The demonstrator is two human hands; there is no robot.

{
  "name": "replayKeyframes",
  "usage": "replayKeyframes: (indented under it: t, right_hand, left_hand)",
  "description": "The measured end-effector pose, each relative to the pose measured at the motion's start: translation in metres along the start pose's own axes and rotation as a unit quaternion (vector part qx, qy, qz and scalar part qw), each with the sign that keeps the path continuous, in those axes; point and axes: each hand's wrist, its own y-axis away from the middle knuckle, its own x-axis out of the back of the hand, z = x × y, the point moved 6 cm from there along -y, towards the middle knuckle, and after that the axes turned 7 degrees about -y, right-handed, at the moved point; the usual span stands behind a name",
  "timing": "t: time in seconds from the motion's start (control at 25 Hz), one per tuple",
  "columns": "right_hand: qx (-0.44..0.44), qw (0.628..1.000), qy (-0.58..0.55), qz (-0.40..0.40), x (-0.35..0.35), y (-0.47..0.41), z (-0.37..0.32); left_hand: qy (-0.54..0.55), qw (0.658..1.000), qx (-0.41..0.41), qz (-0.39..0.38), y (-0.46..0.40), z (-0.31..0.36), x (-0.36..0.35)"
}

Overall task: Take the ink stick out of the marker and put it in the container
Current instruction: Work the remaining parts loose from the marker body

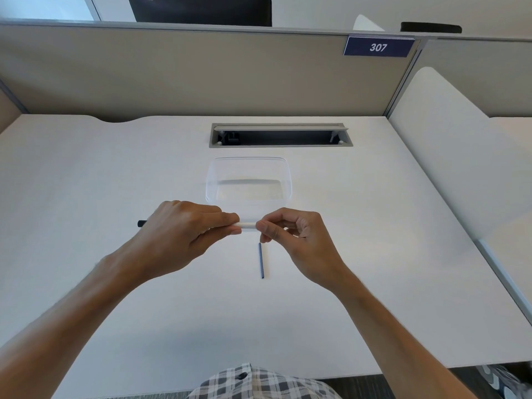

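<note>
A white marker is held level above the desk, its black cap end sticking out to the left of my left hand. That hand is wrapped around the barrel. My right hand pinches the marker's right end with fingertips. A thin dark blue ink stick lies loose on the desk just below the hands, pointing toward me. A clear plastic container stands just beyond the hands with nothing in it.
The white desk has a grey cable slot behind the container. A beige partition with a "307" sign closes the back. A white divider borders the right side.
</note>
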Motion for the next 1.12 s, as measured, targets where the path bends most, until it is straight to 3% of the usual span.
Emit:
replayKeyframes:
  t: [0.56,0.8,1.12]
  right_hand:
    - [0.001,0.992,0.004,0.125,-0.022,-0.005,0.01]
    - [0.074,0.991,0.007,0.113,-0.024,-0.003,-0.001]
    - [0.236,0.965,0.099,0.057,-0.027,0.003,-0.029]
  left_hand:
    - [0.001,0.999,-0.007,-0.047,-0.004,0.022,-0.006]
    - [0.129,0.984,0.014,-0.123,-0.009,0.024,-0.002]
    - [0.294,0.929,0.044,-0.222,-0.013,0.019,0.009]
